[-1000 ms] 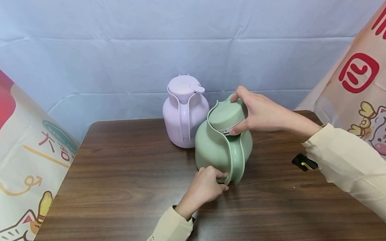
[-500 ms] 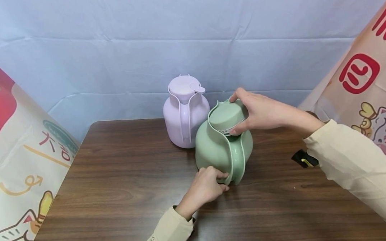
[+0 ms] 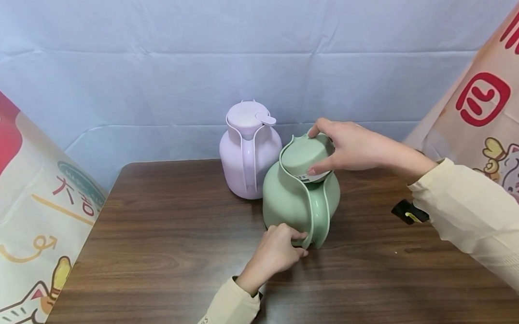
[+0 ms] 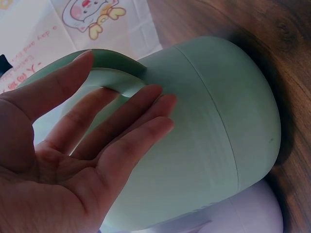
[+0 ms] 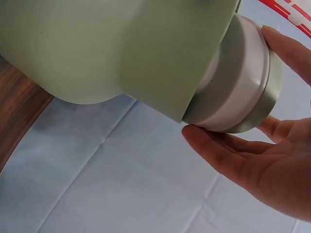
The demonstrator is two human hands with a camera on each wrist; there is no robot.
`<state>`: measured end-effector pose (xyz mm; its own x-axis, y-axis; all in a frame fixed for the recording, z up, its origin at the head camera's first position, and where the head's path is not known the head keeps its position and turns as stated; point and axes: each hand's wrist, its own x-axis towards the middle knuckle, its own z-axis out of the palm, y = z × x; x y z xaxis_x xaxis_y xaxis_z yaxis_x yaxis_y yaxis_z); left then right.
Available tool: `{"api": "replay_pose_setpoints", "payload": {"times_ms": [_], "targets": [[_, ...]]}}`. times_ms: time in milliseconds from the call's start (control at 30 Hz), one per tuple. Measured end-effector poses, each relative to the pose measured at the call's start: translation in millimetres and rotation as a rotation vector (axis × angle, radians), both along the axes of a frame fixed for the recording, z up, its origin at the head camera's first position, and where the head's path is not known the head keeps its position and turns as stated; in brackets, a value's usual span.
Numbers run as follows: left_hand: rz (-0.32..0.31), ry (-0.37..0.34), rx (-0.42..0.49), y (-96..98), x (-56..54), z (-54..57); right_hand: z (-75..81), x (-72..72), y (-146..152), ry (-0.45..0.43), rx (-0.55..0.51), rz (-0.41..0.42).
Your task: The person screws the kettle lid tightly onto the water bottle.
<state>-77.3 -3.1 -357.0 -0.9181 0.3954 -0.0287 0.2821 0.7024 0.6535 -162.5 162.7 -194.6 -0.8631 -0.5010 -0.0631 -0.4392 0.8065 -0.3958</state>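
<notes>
A sage-green thermos jug (image 3: 283,204) stands on the table with its handle (image 3: 318,215) facing me. Its round lid (image 3: 304,155) sits tilted at the mouth; in the right wrist view the lid's pale lower part (image 5: 238,82) shows outside the collar. My right hand (image 3: 354,143) grips the lid by its sides, thumb on the near rim. Low on the handle, my left hand (image 3: 276,250) pinches its edge; in the left wrist view the thumb (image 4: 63,87) lies along the handle and the other fingers extend beside the body.
A lilac thermos jug (image 3: 233,158), lid on, stands just behind and left of the green one. A black object with a yellow mark (image 3: 409,212) is by the right sleeve. A pale cloth backdrop (image 3: 173,88) hangs behind the wooden table (image 3: 168,253).
My right thumb has shifted slightly up along the lid's near rim, showing more of the pale band beneath. My left hand and both jugs have stayed in place.
</notes>
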Motion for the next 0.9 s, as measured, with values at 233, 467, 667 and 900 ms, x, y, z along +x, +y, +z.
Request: {"api": "replay_pose_setpoints", "payload": {"times_ms": [233,467,667,900], "targets": [[0.0,-0.003,0.002,-0.3,0.1,-0.1,-2.7,1.1,1.1,0.032,-0.03,-0.054],[0.003,-0.005,0.001,-0.4,-0.5,-0.1,-6.1,1.3,3.5,0.041,-0.063,-0.078],[0.004,-0.008,-0.006,-0.2,-0.9,-0.1,-6.5,1.5,6.2,-0.003,-0.117,-0.118],[0.004,-0.012,-0.006,-0.3,-0.8,0.2,-6.2,0.6,9.2,-0.033,-0.158,-0.15]]}}
